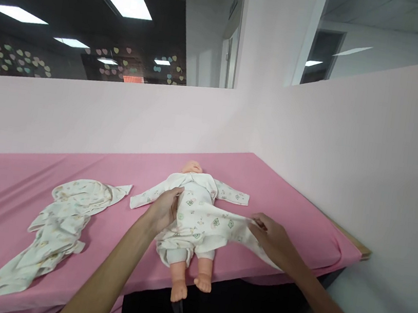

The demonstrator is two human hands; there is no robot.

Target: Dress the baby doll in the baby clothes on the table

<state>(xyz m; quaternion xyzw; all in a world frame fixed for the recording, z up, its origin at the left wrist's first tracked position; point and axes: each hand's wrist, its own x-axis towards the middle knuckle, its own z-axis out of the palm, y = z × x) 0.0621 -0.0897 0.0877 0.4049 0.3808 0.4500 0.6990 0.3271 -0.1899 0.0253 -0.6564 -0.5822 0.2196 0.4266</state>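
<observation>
A baby doll lies on its back, its bare feet at the table's near edge. It wears a white patterned baby garment with long sleeves spread to both sides. My right hand is closed on one front flap of the garment and holds it stretched out to the right. At the doll's left-hand side of the picture, my left hand pinches the garment's edge near the chest. Pale cloth shows at the doll's upper legs.
A second white patterned garment lies crumpled on the pink sheet to the left. Behind and to the right stand pale walls with windows above. A wooden edge shows at the table's right corner.
</observation>
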